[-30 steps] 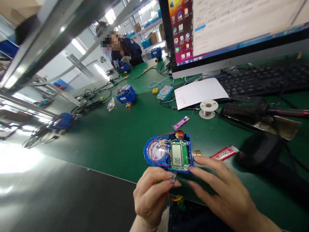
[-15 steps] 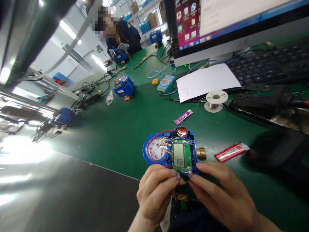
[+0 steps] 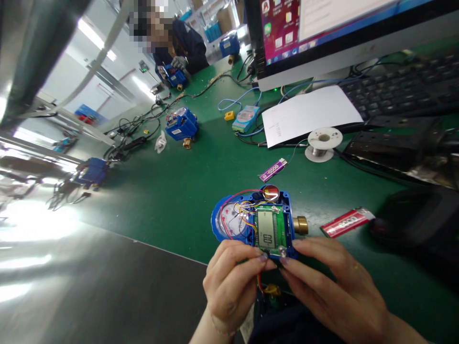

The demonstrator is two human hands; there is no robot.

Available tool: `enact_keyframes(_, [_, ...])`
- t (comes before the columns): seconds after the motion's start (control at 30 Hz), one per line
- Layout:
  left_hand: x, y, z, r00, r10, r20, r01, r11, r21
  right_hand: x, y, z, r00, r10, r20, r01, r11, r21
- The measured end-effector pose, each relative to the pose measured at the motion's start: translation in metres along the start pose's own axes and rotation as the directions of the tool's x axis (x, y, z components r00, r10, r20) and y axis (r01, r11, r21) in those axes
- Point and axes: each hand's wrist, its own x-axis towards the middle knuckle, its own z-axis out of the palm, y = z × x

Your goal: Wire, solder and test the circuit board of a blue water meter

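Note:
An opened blue meter housing (image 3: pixel 229 220) lies on the green mat (image 3: pixel 186 191), with a green circuit board and LCD (image 3: pixel 268 231), coloured wires and a brass fitting (image 3: pixel 300 224). My left hand (image 3: pixel 231 282) is closed in a pinch at the housing's near edge, on something small I cannot make out. My right hand (image 3: pixel 330 291) meets it there, fingertips pressed against the same edge by the board. Red and yellow wires (image 3: pixel 267 288) hang below the fingers.
A monitor (image 3: pixel 322 28), keyboard (image 3: pixel 394 91), white sheet (image 3: pixel 308 114), solder spool (image 3: pixel 323 143), purple strip (image 3: pixel 273 170) and red strip (image 3: pixel 347 222) lie beyond. More blue meters (image 3: pixel 181 125) and cables sit at left. Another person (image 3: pixel 179 43) works at the far end.
My right hand's fingers came in from spread over the mat to meet the left fingertips at the housing's near edge. The view shifted slightly.

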Motion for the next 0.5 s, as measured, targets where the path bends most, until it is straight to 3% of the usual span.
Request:
enact_keyframes(0.33, [0.011, 0.0, 0.003, 0.999, -0.032, 0.032, 0.032, 0.999, 0.004, 0.007, 0.001, -0.003, 0.999, -0.015, -0.035, 0.013, 0.998, -0.056])
enact_keyframes(0.43, [0.015, -0.002, 0.0, 0.999, 0.032, 0.036, -0.031, 0.999, -0.007, 0.012, -0.003, -0.029, 0.998, -0.043, -0.043, 0.035, 0.983, -0.178])
enact_keyframes(0.5, [0.014, -0.006, 0.001, 0.992, 0.044, 0.12, -0.048, 0.998, 0.031, 0.008, 0.0, -0.06, 0.994, -0.07, -0.08, 0.04, 0.944, -0.327])
